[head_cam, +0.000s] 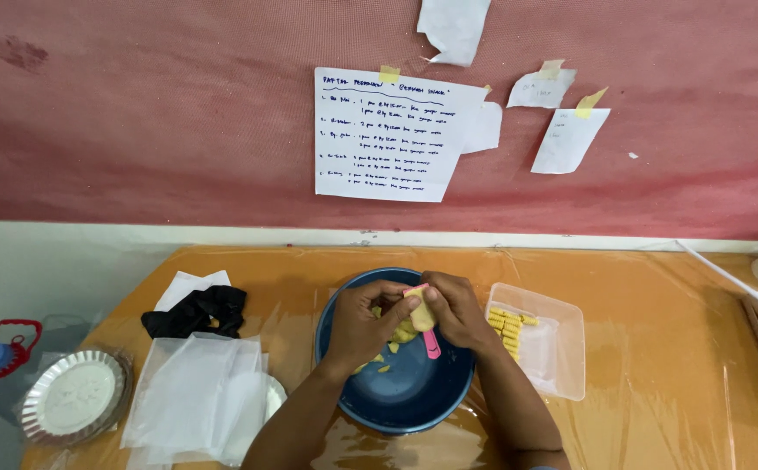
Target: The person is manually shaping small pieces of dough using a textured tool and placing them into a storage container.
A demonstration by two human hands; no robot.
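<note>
**A:** What do the 2 hands hold over the blue bowl (pixel 396 409)?

**B:** The left hand (pixel 363 320) and right hand (pixel 456 309) meet above the bowl's far half. The right hand's fingers are curled around a pink tool (pixel 431 345), and a pale yellow lump of dough (pixel 422 315) lies against it. The left hand's fingertips pinch in towards that lump; how firmly, I cannot tell.

**A:** Which way does the tool run?

**B:** Its long axis runs nearly upright in the view, one end by the fingertips, the other pointing down towards the person.

**A:** And the room around them?

**B:** A clear tray (pixel 553 348) with 1 stack of yellow ridged pieces (pixel 506 327) sits just beside the bowl on the right. White sheets (pixel 196 392) and a black cloth (pixel 198 311) lie left; the plastic-covered orange table (pixel 675 365) beyond the tray is open.
</note>
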